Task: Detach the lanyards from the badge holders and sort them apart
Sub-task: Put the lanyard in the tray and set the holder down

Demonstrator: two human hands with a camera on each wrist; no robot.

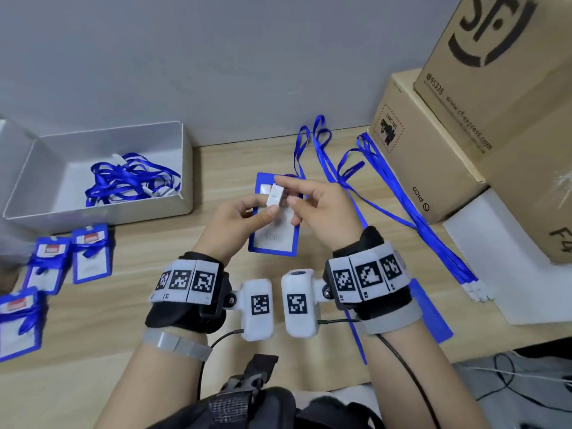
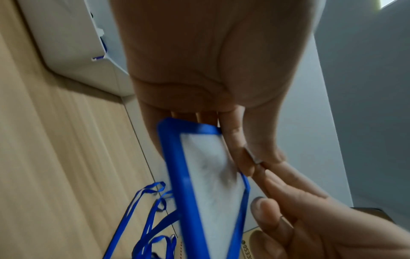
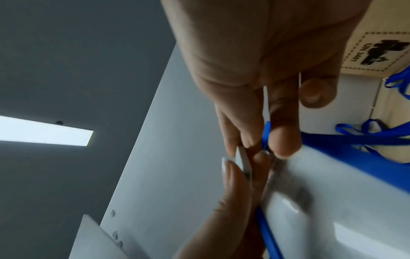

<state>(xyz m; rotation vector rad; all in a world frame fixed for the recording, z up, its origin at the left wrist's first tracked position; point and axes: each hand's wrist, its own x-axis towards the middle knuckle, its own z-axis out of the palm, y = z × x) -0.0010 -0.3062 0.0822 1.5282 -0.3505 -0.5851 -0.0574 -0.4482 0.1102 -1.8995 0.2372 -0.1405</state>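
Observation:
A blue-framed badge holder is held up over the wooden table at the centre. My left hand grips its upper part, fingers behind and thumb in front. My right hand pinches the white lanyard clip at the holder's top. In the right wrist view, the clip sits between right fingertips and the left thumb, beside the holder. The left wrist view has the holder edge-on. Its blue lanyard trails back across the table.
A grey tray at the back left holds loose blue lanyards. Several badge holders with lanyards wrapped round them lie at the left. More lanyards stretch along the cardboard boxes on the right, next to a white sheet.

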